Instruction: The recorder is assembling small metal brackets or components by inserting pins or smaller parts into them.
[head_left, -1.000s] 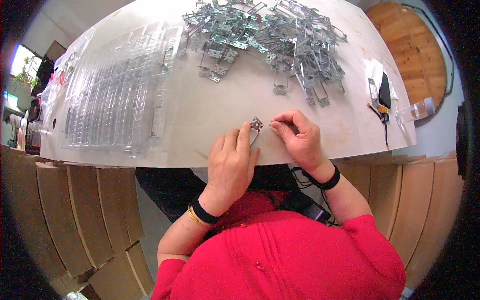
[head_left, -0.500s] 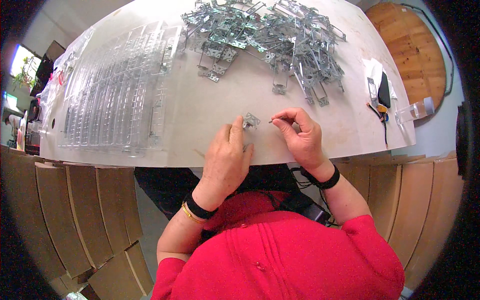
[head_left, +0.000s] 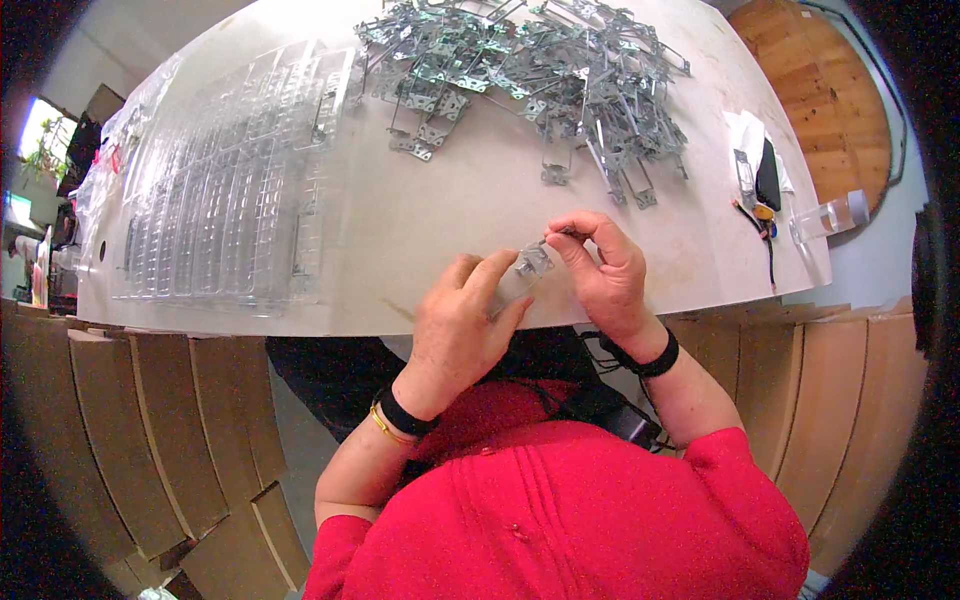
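My left hand (head_left: 455,325) grips a small grey metal bracket (head_left: 534,262) with punched openings, its frame passing between thumb and fingers. My right hand (head_left: 610,280) is closed in a pinch at the bracket's far corner, on a tiny thin dark metal piece (head_left: 562,233) whose kind is too small to make out. That piece touches or nearly touches the bracket. Beyond my hands lies a tangled heap of similar metal brackets (head_left: 600,110).
Clear plastic compartment trays (head_left: 215,190) are stacked at the left of the white table (head_left: 400,220). At the right lie pliers (head_left: 762,215), a dark pouch-like object (head_left: 768,175) and a clear bottle (head_left: 828,218) on its side. Cardboard boxes (head_left: 170,420) stand below the table edge.
My left hand has moved right with the bracket, bringing it up against the pinched fingers of my right hand. My right hand has stayed almost in place.
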